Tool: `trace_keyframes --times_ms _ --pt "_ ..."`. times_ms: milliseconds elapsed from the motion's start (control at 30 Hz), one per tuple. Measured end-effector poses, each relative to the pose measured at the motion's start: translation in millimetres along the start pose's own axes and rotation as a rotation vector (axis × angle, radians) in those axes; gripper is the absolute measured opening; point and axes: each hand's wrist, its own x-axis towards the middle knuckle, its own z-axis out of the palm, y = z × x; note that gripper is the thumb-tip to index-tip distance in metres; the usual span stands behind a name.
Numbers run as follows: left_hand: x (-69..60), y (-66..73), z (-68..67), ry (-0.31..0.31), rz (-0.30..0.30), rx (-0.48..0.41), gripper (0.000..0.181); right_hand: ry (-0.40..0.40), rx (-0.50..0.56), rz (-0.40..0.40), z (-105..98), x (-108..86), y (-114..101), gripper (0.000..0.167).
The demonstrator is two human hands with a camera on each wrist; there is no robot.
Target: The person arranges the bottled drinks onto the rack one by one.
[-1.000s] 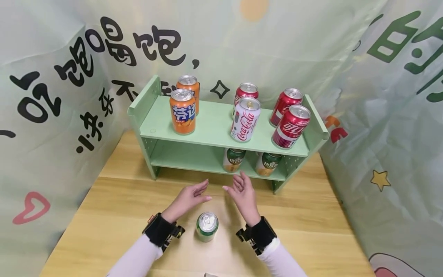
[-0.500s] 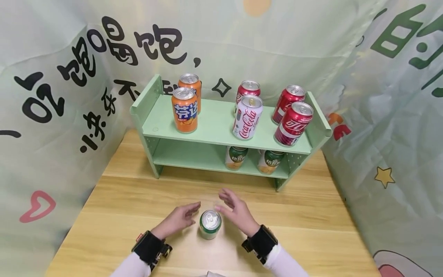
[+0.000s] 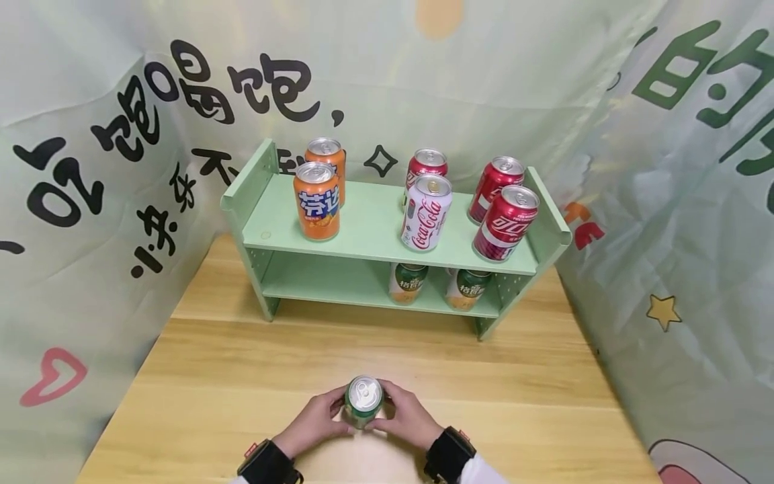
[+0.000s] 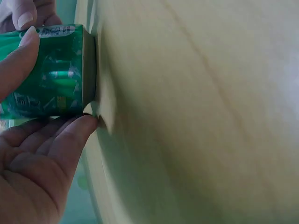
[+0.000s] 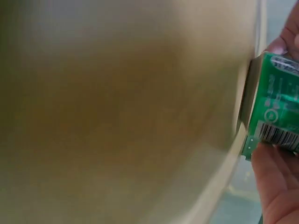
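Observation:
A green drink can [image 3: 365, 396] with a silver top stands upright near the front middle of the table. My left hand [image 3: 314, 418] holds it from the left, thumb on the near side and fingers around the far side. From the right, my right hand [image 3: 406, 415] grips the same can in a mirrored way. In the left wrist view the green can [image 4: 58, 74] shows its base close to the wood; I cannot tell whether it touches. A barcode shows on the can [image 5: 280, 100] in the right wrist view.
Behind the hands stands a two-tier green shelf [image 3: 363, 202]. Its top bears orange cans [image 3: 317, 205], a white Coca-Cola can [image 3: 426, 215] and several red cans [image 3: 506, 225]. Two green-and-white cans [image 3: 408, 282] are on the lower tier. Printed cloth [image 3: 484, 81] encloses the wooden table [image 3: 211, 376].
Both hands, earlier apart and spread above the table near the shelf, have come back toward the person and closed in on the green can from either side, taking hold of it.

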Motion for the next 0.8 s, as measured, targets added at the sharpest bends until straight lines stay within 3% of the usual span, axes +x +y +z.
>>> trace_keyframes --times_ms 133,367,600,800 --pt "4.0 -0.6 1.9 0.011 0.013 -0.038 0.084 -0.005 -0.045 0.007 -1 3.3 -2 0.072" --pt "3.6 2.2 3.4 0.006 0.030 -0.100 0.083 -0.070 -0.023 -0.001 -1 1.8 -4 0.073" --pt "4.8 1.4 5.0 0.015 0.048 -0.105 0.083 0.033 -0.006 0.072 8 1.9 -8 0.076" --pt "2.2 4.8 1.9 0.050 0.041 -0.070 0.081 0.065 -0.018 0.075 10 7.3 -15 0.074"
